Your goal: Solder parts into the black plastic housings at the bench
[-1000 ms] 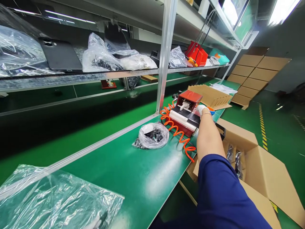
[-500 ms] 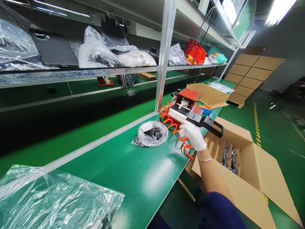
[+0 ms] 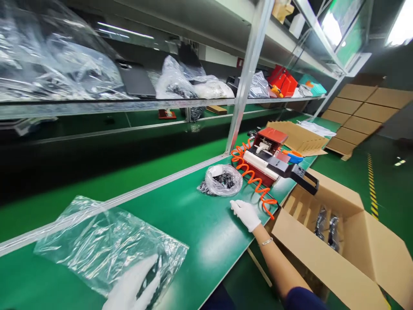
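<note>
The clear bag [image 3: 97,232] lies near left by the left hand [image 3: 129,286], thumb and finger apart. The right hand [image 3: 245,215] is near the round bag [image 3: 224,181], fingers bunched. I cannot tell if either pinches anything. Soft, slow touches should keep plastic from tearing.
</note>
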Motion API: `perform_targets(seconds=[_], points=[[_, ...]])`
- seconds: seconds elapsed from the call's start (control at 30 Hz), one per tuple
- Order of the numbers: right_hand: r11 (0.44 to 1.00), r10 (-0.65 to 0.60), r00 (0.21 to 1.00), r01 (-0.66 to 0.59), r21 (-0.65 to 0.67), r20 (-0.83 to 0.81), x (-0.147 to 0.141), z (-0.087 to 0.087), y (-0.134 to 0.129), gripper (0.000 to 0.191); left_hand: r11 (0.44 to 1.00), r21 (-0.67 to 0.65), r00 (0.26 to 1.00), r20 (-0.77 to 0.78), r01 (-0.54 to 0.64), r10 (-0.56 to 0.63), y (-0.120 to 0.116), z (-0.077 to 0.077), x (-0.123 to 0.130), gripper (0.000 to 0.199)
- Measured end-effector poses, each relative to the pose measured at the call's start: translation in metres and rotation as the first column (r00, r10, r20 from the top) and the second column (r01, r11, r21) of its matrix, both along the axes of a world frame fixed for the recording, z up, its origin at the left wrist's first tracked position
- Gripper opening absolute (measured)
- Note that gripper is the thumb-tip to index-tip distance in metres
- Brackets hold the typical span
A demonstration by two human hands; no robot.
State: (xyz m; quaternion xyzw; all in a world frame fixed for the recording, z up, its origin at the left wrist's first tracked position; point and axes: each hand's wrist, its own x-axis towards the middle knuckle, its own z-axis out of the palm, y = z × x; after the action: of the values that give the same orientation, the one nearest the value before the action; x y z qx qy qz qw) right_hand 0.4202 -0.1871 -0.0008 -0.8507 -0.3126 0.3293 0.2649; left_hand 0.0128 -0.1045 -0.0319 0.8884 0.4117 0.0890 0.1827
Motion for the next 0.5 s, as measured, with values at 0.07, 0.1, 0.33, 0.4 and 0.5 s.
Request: perform_targets(seconds=[0.07,0.1,0.33,0.4,0.5], points=[[1.000,0.002,0.999,-0.002,-0.007,0.046,0.000,-0.001,0.000,0.068,0.994,0.051,0.996,-0.022,0.092,-0.091,-0.004,0.003,0.004,0.051],[1.000,0.005,0.998,-0.004,-0.009,0.066,0.001,-0.001,0.000,0.069,0.985,0.089,0.989,-0.024,0.147,-0.146,-0.007,0.005,0.006,0.050],[0.999,0.017,0.987,-0.012,-0.038,0.158,0.008,-0.008,0.003,0.071,0.927,0.199,0.946,-0.002,0.318,-0.325,-0.023,0.022,0.017,0.042],[0.999,0.017,0.984,-0.009,-0.041,0.176,0.009,-0.008,0.003,0.072,0.945,0.139,0.954,-0.007,0.297,-0.299,-0.027,0.024,0.019,0.048],[0.999,0.024,0.980,-0.016,-0.042,0.196,0.009,-0.007,0.002,0.074,0.977,0.042,0.978,-0.020,0.207,-0.206,-0.029,0.024,0.022,0.051]])
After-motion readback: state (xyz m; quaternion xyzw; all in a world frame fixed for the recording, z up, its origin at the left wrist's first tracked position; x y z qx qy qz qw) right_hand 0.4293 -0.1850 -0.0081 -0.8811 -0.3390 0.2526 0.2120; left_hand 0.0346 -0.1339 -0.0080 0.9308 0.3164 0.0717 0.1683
